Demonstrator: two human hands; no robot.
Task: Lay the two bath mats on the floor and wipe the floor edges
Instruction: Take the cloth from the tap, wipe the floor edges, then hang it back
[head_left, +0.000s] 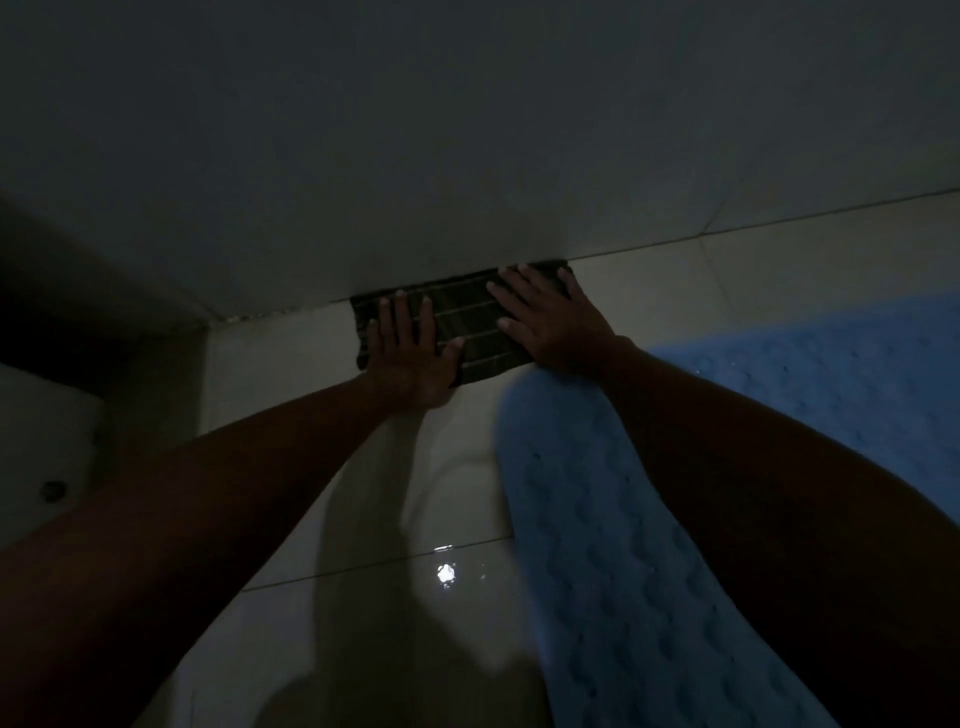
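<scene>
1. The step in hand looks like the wiping: both mats seem already down, and a dark striped cloth (457, 327) lies on the floor (291, 395), its far edge against the base of the wall (467, 156).
2. The left hand (410, 358) presses the cloth's left end, its grip spread flat, fingers straight, clamped on nothing.
3. The right hand (556, 322) presses the right end the same way, fingers apart and flat.
4. The near blue mat (613, 571) runs from the lower right up to just beside the cloth; the far blue mat (831, 374) lies right of it, near the wall.
5. Next, I judge, the cloth should slide along the wall seam, kept tight in the joint.
6. To the left, the corner is close and closes the run; to the right, a bare strip between wall and far mat gives room.
7. Dim light hides the left corner's detail.
</scene>
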